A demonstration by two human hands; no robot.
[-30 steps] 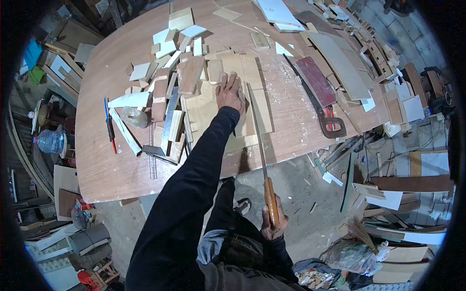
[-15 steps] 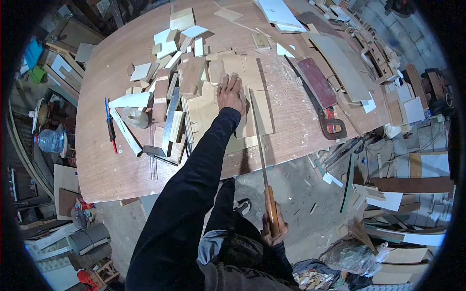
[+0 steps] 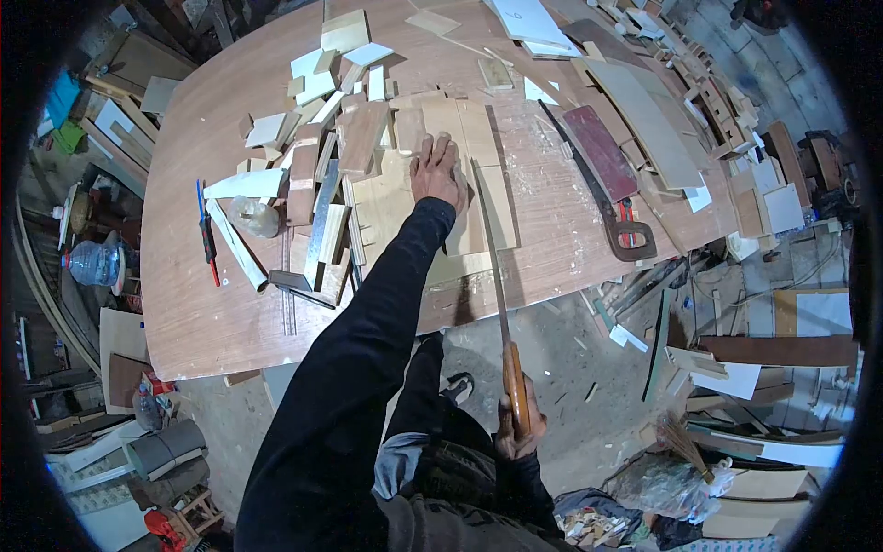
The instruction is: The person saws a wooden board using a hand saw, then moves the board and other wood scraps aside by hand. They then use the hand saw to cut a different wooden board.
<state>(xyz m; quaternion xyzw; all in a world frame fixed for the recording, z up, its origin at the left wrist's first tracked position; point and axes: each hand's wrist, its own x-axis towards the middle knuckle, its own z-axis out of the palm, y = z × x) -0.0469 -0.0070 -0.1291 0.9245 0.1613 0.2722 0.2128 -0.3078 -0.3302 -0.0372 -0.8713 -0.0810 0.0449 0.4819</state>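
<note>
My left hand (image 3: 439,173) lies with outstretched fingers on a pale wooden board (image 3: 469,235) near the middle of the table. In my right hand (image 3: 526,431), below the table's front edge, is the wooden handle of a handsaw (image 3: 514,382). Its narrow blade points away from me and rests along the board, just right of my left hand. Another pale wood strip (image 3: 497,198) lies on the blade's right side. Up against the board's left side are wooden blocks (image 3: 363,133) and a metal straightedge (image 3: 324,216). The blade's teeth cannot be made out.
The tabletop (image 3: 207,313) holds wood offcuts, a clear bottle (image 3: 254,217) and a blue-and-red tool (image 3: 206,235) at left. To the right are a black-framed saw (image 3: 602,207), a dark red block (image 3: 600,152) and long panels (image 3: 644,124). Scraps litter the floor.
The saw and my right hand have moved slightly forward, toward the board. My left hand stays in place on the board. The whole view has shifted a little.
</note>
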